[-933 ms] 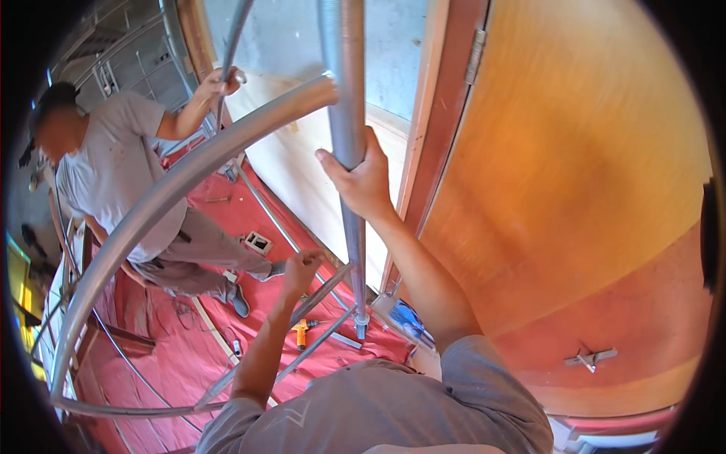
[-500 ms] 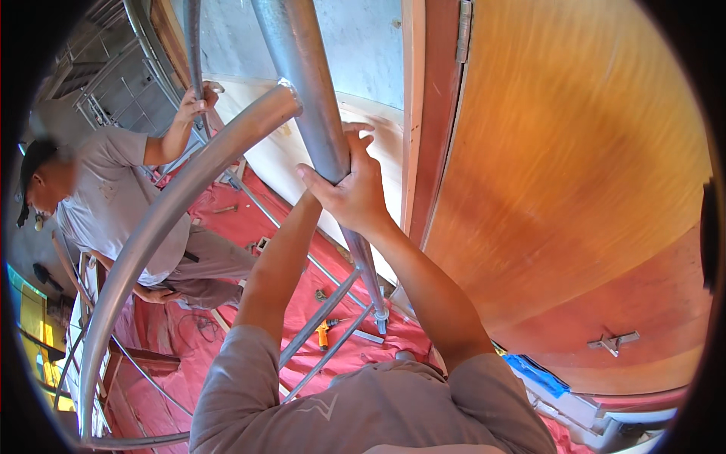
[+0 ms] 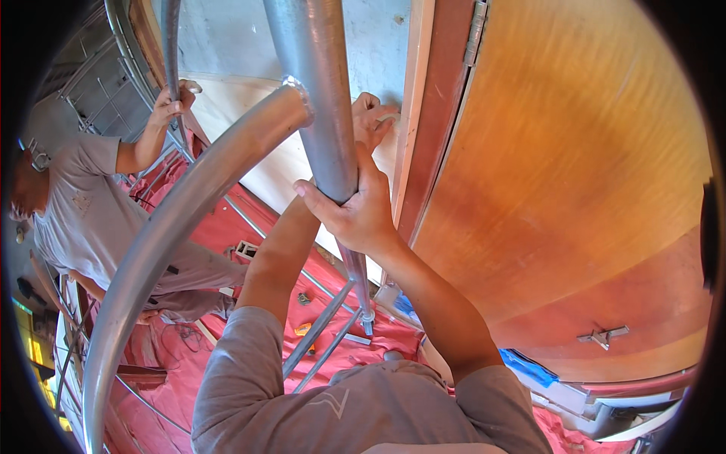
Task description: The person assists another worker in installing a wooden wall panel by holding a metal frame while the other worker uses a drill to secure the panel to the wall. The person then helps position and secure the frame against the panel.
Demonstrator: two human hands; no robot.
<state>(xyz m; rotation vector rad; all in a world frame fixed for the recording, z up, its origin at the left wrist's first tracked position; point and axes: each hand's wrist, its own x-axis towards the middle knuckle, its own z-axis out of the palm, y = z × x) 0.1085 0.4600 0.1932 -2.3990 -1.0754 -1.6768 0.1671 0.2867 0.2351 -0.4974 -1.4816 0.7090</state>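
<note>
An upright grey metal pipe rises in front of me, with a thick curved pipe welded to its left side. My right hand is wrapped round the upright below that joint, its thumb across the front. Behind the upright passes my left forearm. My left hand comes out on the pipe's right, its fingers bent and drawn together beside the wooden frame edge. Whether something small is between those fingers I cannot make out. Thinner bars join the upright lower down.
At the left, a co-worker grips a thinner upright bar. A large orange-brown wooden door with a metal hinge fills the right. Red sheeting covers the floor, bearing a partly hidden yellow-orange tool. Blue plastic lies low right.
My left hand has moved from close behind the pipe up and right to the wooden frame edge. My right hand keeps its hold. The co-worker appears farther left as the view has shifted.
</note>
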